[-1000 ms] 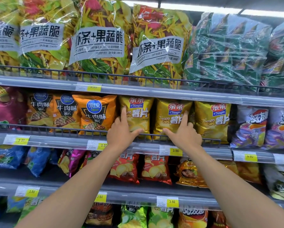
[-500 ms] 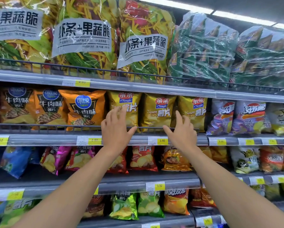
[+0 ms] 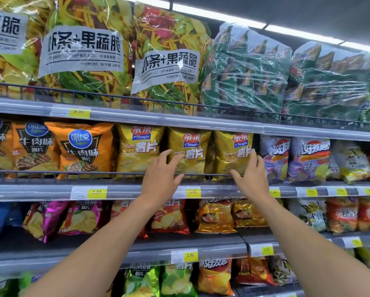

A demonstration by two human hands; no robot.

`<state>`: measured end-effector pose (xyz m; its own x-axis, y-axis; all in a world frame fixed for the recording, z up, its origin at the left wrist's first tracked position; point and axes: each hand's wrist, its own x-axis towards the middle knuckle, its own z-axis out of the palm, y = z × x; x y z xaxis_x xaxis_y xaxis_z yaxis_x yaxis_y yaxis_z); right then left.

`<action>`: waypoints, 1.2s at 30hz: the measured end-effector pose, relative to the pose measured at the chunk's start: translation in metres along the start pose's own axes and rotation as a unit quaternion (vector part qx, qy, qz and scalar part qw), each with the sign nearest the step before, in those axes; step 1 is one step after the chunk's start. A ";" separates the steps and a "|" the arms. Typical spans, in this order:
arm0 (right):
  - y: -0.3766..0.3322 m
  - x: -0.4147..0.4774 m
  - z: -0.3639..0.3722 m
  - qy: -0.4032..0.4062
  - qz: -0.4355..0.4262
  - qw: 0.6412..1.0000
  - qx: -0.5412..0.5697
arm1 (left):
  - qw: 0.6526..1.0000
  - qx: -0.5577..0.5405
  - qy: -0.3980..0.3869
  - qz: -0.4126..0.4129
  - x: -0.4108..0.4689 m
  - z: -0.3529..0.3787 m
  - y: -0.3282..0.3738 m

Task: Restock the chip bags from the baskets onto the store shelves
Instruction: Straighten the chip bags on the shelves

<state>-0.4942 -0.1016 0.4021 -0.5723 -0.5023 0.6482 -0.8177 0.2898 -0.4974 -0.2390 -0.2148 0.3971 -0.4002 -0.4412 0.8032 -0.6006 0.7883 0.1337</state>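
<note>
Left hand (image 3: 160, 179) and right hand (image 3: 251, 177) are reaching, fingers spread and holding nothing, at yellow chip bags (image 3: 189, 151) behind the shelf rail (image 3: 72, 173).

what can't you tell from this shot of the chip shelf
- Baskets: none in the head view; out of frame.
- Rightmost yellow Qinqin bag: its right edge sits behind the right hand.
- Price tag by the right wrist: digits blurred, partly covered.
- Bags behind the front row: hidden.
</note>
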 end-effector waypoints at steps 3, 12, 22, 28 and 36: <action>0.015 0.020 -0.002 -0.027 0.007 0.999 0.032 | 1.000 0.000 0.020 -0.023 0.009 0.011 0.006; 0.008 0.034 0.023 -0.023 -0.035 0.999 -0.014 | 0.996 0.021 0.041 -0.077 0.020 0.042 0.015; 0.012 0.058 0.036 -0.022 -0.015 0.997 -0.072 | 0.990 0.030 0.069 -0.118 0.040 0.061 0.026; 0.019 0.063 0.041 -0.009 -0.024 0.997 -0.071 | 0.989 0.035 0.069 -0.123 0.046 0.068 0.024; 0.025 0.053 0.043 0.036 -0.053 0.995 -0.078 | 0.990 0.001 0.070 -0.126 0.039 0.066 0.031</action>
<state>-0.5423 -0.1558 0.3991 -0.4808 -0.4784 0.7348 -0.8702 0.3635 -0.3326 -0.3187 -0.2358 0.3941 -0.1379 -0.5603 0.8167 -0.6708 0.6595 0.3392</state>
